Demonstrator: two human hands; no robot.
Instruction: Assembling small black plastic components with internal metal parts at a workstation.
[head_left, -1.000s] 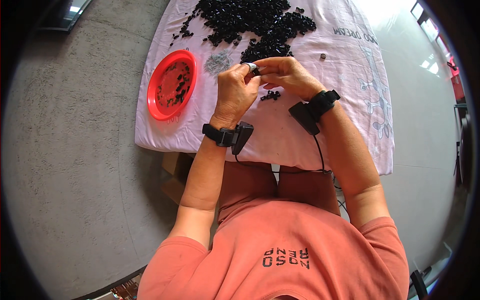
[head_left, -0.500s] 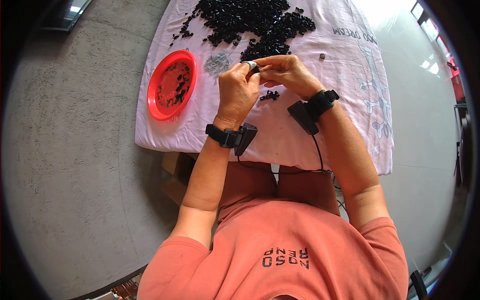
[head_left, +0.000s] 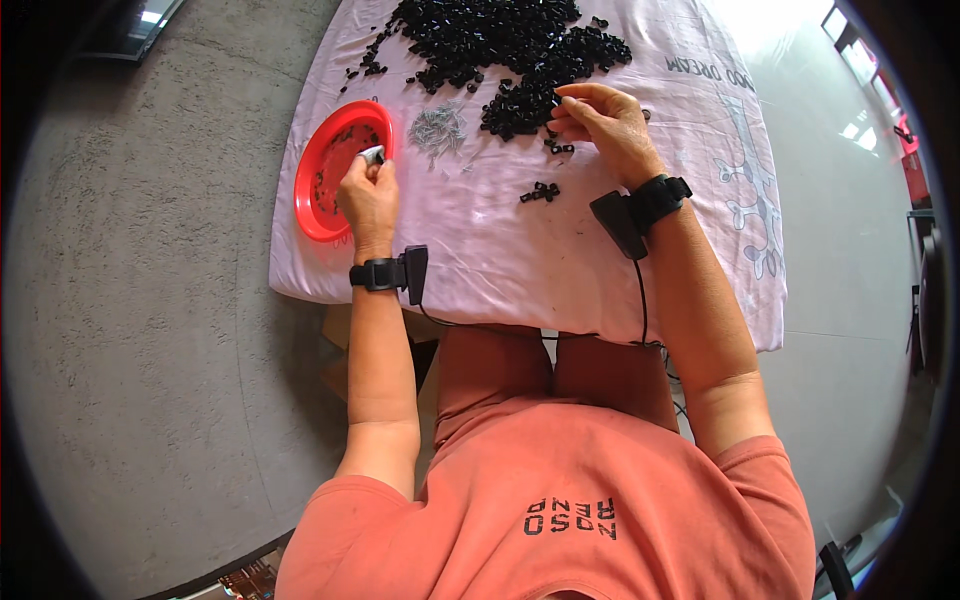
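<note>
My left hand (head_left: 369,208) is closed over the right side of a red round plastic bowl (head_left: 304,198). A white wrap (head_left: 373,154) covers one of its fingertips, and a small black plastic piece (head_left: 381,159) shows between finger and thumb. Small black pieces lie inside the bowl. My right hand (head_left: 618,135) is at the lower right edge of a large heap of small black plastic pieces (head_left: 480,40), its fingers curled together. What those fingertips hold, if anything, is too small to make out. A few loose black pieces (head_left: 562,149) lie just below them.
Between bowl and heap lies a small pile of thin silvery pins (head_left: 437,128). A little cluster of black pieces (head_left: 540,192) rests nearer me on the pink cloth-covered table (head_left: 480,270). Black straps with devices circle both wrists, and a cable (head_left: 643,300) runs along the table's near edge.
My hands were together in front of the heap and have separated. The left moved left to the bowl with the small black piece; the right shifted slightly right and up beside the heap.
</note>
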